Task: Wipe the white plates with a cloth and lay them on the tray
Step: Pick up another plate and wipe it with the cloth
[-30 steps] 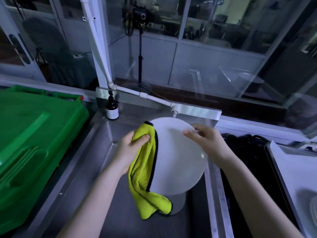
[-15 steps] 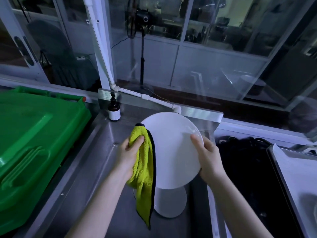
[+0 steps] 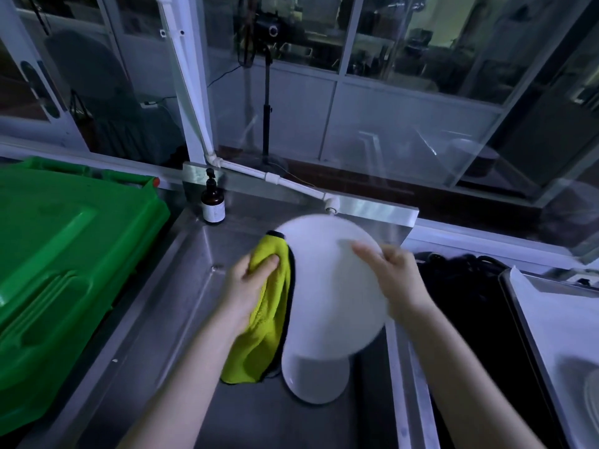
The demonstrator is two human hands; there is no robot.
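I hold a round white plate [image 3: 334, 286] up over the steel sink, and it is blurred by motion. My left hand [image 3: 249, 283] grips a yellow cloth [image 3: 262, 322] with a dark edge against the plate's left rim. The cloth hangs down below my hand. My right hand [image 3: 393, 277] holds the plate's right rim, fingers over its face. A second white plate [image 3: 316, 380] lies in the sink beneath it. The tray [image 3: 538, 322] stands at the right edge with a pale dish [image 3: 591, 393] on it.
A green plastic bin [image 3: 64, 273] fills the left side. A brown pump bottle [image 3: 213, 205] stands at the sink's back left corner. A white pipe [image 3: 291, 184] runs along the back ledge. A dark basin [image 3: 470, 319] with black items lies between sink and tray.
The plate has turned between my hands and is now blurred. My right hand shifted along its right rim. My left hand stays on the cloth at the left rim, and the cloth's hanging end bunched up.
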